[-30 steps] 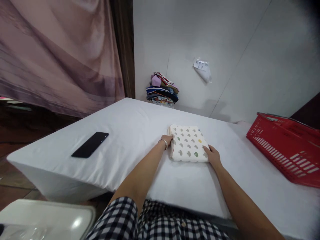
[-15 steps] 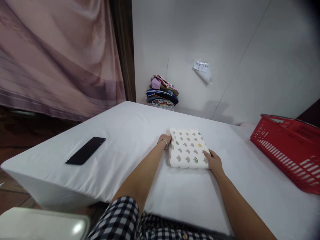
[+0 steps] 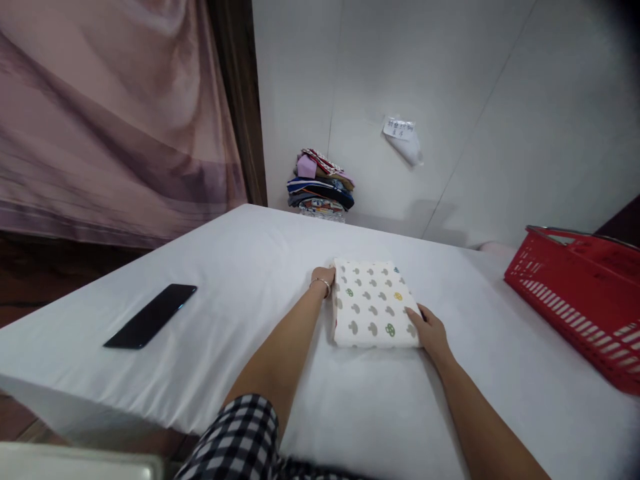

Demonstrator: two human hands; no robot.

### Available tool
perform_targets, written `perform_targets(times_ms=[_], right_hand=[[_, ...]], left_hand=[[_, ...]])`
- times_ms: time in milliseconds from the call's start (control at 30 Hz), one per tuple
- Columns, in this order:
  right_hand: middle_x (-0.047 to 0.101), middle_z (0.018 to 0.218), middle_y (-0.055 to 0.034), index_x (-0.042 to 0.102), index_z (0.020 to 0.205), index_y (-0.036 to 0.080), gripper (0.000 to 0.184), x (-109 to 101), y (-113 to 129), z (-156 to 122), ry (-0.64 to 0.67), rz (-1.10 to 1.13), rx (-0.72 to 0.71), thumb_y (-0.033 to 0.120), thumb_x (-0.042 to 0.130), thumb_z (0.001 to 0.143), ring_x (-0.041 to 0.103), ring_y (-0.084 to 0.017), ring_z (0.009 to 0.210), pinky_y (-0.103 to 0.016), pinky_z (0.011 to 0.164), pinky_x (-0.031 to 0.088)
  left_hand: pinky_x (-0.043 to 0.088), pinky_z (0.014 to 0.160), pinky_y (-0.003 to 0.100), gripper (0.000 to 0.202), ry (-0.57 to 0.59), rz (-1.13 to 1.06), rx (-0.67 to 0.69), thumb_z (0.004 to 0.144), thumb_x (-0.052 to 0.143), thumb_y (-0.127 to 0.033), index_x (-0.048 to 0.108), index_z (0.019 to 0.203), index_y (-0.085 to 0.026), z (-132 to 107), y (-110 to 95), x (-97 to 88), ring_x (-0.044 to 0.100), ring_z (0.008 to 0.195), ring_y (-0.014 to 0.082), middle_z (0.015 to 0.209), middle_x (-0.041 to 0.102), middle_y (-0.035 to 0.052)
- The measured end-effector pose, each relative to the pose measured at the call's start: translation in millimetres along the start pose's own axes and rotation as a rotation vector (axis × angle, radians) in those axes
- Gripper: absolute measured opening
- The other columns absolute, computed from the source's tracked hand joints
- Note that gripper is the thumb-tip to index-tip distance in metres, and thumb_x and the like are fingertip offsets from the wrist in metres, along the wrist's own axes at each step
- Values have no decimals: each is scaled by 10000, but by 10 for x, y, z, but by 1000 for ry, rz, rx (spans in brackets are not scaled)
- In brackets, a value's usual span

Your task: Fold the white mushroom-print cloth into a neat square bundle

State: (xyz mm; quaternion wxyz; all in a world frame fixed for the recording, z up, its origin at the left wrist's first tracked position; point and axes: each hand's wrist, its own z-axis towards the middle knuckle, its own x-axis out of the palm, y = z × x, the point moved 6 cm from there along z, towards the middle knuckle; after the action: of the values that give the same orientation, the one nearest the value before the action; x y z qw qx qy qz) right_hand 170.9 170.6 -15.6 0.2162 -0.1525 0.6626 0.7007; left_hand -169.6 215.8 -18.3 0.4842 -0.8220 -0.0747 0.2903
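Has the bare left hand (image 3: 323, 273), with a pale bracelet (image 3: 327, 286) at the wrist, against the left side of a folded white fabric bundle (image 3: 373, 303) printed with mostly grey mushrooms. Cannot tell the spread or hold of the left fingers, with tips hidden at the edge. Has the bare right hand (image 3: 433, 333) at the near right corner, with thumb over the top and other fingers partly hidden, in an apparently nearly closed pinch on the edge. Has the bundle flat on a white cloth-covered table (image 3: 250, 253), between both hands and touching each, so neither clearly nearer. Shows no clear long axis, being almost square. Runs diagonally from contact to contact, farther out at the left. Lies well apart from a slotted red plastic basket (image 3: 590, 287) and a flat black rectangular phone (image 3: 150, 317)
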Motion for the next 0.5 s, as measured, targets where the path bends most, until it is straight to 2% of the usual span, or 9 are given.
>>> perform_targets(times_ms=[100,233,367,500], right_hand=[[699,988,-33,665,1054,212,476,-2,-5,4,1,12,8,535,577,715,623,-247,870,-323,734,477],[701,980,-35,667,1044,205,480,-5,-9,13,-1,10,16,537,581,709,625,-248,870,-321,729,480],[703,969,-33,669,1034,204,480,-8,-1,24,-3,1,1,544,571,709,625,-247,868,-321,731,480],[701,976,-26,667,1035,217,462,-11,-5,32,12,-1,5,535,563,717,623,-240,868,-325,744,477]], left_hand=[[431,598,230,407,-26,15,42,734,622,-402,661,919,-42,12,0,2,645,898,262,832,679,207],[422,567,242,456,-25,8,34,732,616,-430,643,945,-28,28,13,21,653,836,254,822,675,207],[387,499,246,415,10,-3,-2,722,647,-411,627,914,-43,-2,-2,-6,627,675,218,666,648,149],[319,431,234,295,97,-14,-21,773,612,-402,601,776,-107,-135,-21,-41,520,490,143,478,536,48]])
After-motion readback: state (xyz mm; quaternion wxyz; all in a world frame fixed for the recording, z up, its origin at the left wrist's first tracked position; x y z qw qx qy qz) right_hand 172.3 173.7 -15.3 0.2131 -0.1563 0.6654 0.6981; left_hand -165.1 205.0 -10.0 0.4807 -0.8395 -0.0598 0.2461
